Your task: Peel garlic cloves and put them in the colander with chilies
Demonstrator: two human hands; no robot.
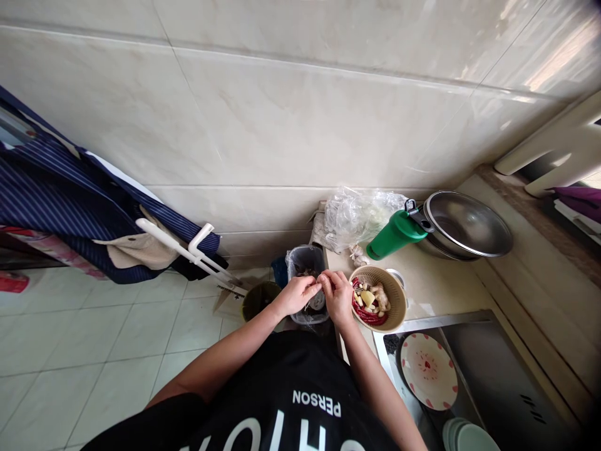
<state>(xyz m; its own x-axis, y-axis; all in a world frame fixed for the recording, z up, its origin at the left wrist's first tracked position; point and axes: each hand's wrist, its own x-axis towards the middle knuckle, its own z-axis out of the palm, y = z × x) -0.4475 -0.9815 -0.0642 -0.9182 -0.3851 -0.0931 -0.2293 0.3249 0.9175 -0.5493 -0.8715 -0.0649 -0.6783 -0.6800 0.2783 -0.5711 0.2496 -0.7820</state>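
Over a lined bin [307, 258], my left hand [300, 293] and my right hand [337, 292] meet at the fingertips. Both are closed in a pinch, and whatever sits between them is too small and covered to name. Scraps and a clear plastic piece show inside the bin. Just right of my right hand, a beige basket [398, 300] on the counter holds dried red chillies [370, 318], a piece of ginger [380, 295] and pale cloves that look like garlic. A garlic bulb [359, 256] lies behind the basket.
A green bottle [397, 235], crumpled plastic bags [352, 216] and a metal bowl [469, 222] stand along the wall. At lower right, a sink holds a patterned plate [429, 371] and stacked bowls [469, 436]. A white rack [188, 250] with clothes stands left.
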